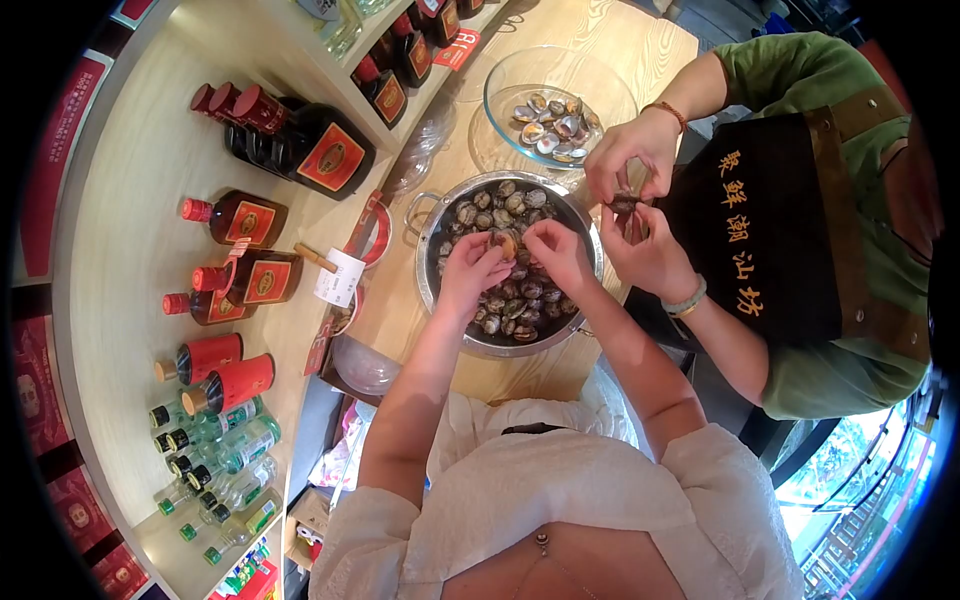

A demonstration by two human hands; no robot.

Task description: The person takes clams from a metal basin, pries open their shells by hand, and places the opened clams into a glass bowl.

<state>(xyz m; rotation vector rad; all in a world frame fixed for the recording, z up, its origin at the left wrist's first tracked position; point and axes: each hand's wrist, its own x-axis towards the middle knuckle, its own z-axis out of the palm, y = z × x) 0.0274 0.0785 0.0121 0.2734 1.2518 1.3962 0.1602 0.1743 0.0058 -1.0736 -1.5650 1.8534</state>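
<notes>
My left hand [476, 272] is closed on a clam [503, 243] whose orange-brown inside shows at the fingertips, above the metal colander bowl [431, 282]. Just to the right, my right hand [562, 254] has its fingers pinched together close to that clam; whether anything sits between them is hidden. Dark ribbed clams [515, 292] fill the bowl beneath both hands. Behind it stands a glass bowl [492, 108] containing several opened clams [556, 125] with pale and orange insides.
At the right, a co-worker in a black apron [745, 235] holds a dark shell [624, 203] in both hands, near the bowls. Shelves with dark bottles [325, 150] and clear bottles [245, 447] line the left. A paper tag [340, 277] and red tape roll [378, 235] are beside the wooden table [640, 45].
</notes>
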